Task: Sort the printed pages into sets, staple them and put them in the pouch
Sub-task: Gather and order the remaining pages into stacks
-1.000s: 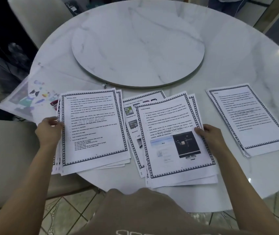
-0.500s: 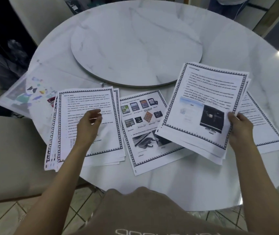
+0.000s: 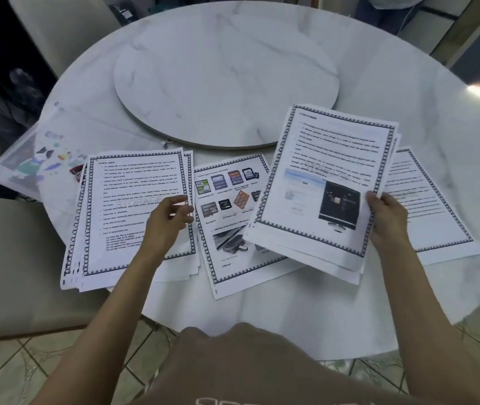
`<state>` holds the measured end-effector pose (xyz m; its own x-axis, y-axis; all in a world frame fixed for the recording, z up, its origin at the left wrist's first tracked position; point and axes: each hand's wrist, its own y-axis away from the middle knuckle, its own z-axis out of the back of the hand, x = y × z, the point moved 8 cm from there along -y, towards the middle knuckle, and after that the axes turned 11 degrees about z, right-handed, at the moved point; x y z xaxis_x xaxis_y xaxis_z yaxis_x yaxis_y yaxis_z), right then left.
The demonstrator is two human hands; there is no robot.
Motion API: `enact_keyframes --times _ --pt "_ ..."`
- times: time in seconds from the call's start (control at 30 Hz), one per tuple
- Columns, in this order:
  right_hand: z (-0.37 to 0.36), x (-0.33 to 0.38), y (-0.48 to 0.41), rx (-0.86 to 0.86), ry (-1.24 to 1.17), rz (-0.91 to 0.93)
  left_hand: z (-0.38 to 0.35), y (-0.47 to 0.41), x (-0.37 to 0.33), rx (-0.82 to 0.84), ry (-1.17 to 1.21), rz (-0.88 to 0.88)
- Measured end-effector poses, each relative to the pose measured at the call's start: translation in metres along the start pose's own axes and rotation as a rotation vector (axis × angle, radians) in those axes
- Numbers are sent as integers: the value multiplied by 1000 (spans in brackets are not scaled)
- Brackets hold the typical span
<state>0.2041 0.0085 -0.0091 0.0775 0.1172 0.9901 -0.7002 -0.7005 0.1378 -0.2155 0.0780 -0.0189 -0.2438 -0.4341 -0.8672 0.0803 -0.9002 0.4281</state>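
My right hand (image 3: pixel 386 217) grips a small stack of bordered pages (image 3: pixel 320 182) by its right edge, lifted and tilted above the table; the top sheet shows text and a dark monitor picture. My left hand (image 3: pixel 168 220) hovers with fingers apart over the right side of a text-page pile (image 3: pixel 133 206) at the left. Between them lies a sheet with memory-card pictures (image 3: pixel 227 206), partly covered by the lifted stack. Another text-page pile (image 3: pixel 425 206) lies at the right. A clear pouch with coloured print (image 3: pixel 43 159) rests at the table's left edge, a red item (image 3: pixel 75 171) beside it.
The pages sit on a round white marble table (image 3: pixel 408 302) with a raised turntable (image 3: pixel 224 80) in the middle. Beige chairs stand at the left (image 3: pixel 13 258) and at the back left (image 3: pixel 66 27). Tiled floor shows below.
My right hand has lifted the monitor-picture stack off the middle pile and carried it right and up, uncovering the memory-card sheet. My left hand left the left pile's edge and moved right.
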Motion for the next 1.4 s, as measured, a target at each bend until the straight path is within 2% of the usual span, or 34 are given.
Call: enact_keyframes --times 0.2,0.3,0.47,0.63,0.83,1.03,1.4 --pt "-42 -8 23 134 -24 -16 -36 14 -13 151 69 4" --pt "-57 -6 36 191 -33 -18 -44 17 -21 176 97 4" --pt "-77 1 54 285 -55 -23 -37 18 -24 122 118 16" --pt "-83 5 61 297 -80 -32 -27 20 -27 74 158 -3" --pt "-95 7 72 376 -89 -50 -21 17 -22 76 38 -9" --pt "-104 7 75 443 -86 -63 -11 16 -16 41 49 -1" --pt "-89 1 65 382 116 -20 -26 28 10 8 -10 52"
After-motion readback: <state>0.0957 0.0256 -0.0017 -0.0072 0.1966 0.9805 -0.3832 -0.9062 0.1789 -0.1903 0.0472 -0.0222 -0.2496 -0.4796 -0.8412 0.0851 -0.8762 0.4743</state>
